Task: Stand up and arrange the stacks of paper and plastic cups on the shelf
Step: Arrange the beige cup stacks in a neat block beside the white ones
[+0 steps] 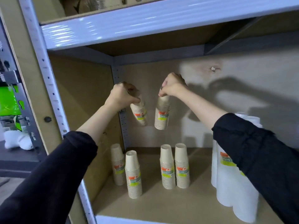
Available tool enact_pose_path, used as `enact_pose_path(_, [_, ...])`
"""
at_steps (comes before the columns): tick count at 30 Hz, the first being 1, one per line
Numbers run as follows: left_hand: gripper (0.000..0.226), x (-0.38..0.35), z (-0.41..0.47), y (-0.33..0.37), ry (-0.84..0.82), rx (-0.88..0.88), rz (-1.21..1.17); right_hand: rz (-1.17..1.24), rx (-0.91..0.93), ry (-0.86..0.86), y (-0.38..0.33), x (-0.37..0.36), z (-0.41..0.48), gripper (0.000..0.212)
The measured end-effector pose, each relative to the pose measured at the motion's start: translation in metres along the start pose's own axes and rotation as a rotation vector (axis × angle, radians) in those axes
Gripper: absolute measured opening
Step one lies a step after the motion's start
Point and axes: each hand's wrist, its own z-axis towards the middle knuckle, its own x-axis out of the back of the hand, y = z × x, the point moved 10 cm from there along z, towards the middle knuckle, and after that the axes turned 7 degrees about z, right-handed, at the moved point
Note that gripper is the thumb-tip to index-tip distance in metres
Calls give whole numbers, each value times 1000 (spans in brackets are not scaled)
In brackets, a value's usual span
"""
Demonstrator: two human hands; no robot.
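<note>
My left hand (122, 95) grips the top of a wrapped stack of cream paper cups (139, 114) that hangs tilted in the air above the shelf board (169, 206). My right hand (171, 86) holds a second paper cup stack (162, 115) by its top, hanging nearly straight. Below, several paper cup stacks stand upright: two at the left (133, 175) and two side by side in the middle (174, 167). White plastic cup stacks (233, 188) stand at the right, partly hidden by my right sleeve.
A white metal shelf beam (145, 25) runs overhead with cardboard boxes above it. A perforated upright (48, 81) frames the left side. A cardboard back wall closes the bay. Green packaging (8, 101) sits on a neighbouring rack at the left.
</note>
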Motion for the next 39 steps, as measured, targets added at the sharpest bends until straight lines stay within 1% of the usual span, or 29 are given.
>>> enact_pose_path(2, [45, 15, -6, 11, 5, -28, 25, -24, 17, -32, -10, 7, -6, 44])
enact_pose_path(5, [47, 28, -13, 20, -30, -39, 20, -76, 42, -78, -19, 17, -15, 43])
enact_pose_path(8, [47, 25, -22, 27, -123, -62, 64, -123, 18, -147, -19, 24, -28, 42])
enact_pose_path(12, [45, -7, -41, 33, -321, -82, 83, -173, -43, -279, -4, 14, -56, 35])
enact_pose_path(15, [44, -42, -60, 43, -448, -134, 78, -234, -85, -361, 18, -3, -78, 24])
enact_pose_path(16, [45, -55, -68, 47, -490, -152, 78, -251, -102, -383, 27, -9, -84, 24])
enact_pose_path(21, [42, -112, -103, 57, -635, -204, 119, -293, -199, -464, 74, -42, -112, 37])
enact_pose_path(24, [41, -136, -115, 55, -683, -192, 113, -311, -223, -489, 91, -55, -125, 32])
enact_pose_path(27, [41, -157, -123, 51, -737, -180, 115, -296, -248, -485, 106, -63, -132, 51])
enact_pose_path(32, [34, -177, -128, 36, -745, -115, 63, -264, -275, -475, 125, -78, -140, 55])
enact_pose_path(35, [32, -179, -127, 32, -747, -100, 26, -253, -279, -512, 130, -82, -140, 51])
enact_pose_path(37, [34, -181, -126, 31, -758, -102, 24, -242, -281, -560, 131, -85, -140, 41])
enact_pose_path(39, [40, -183, -126, 31, -769, -106, 27, -220, -287, -598, 133, -87, -140, 34])
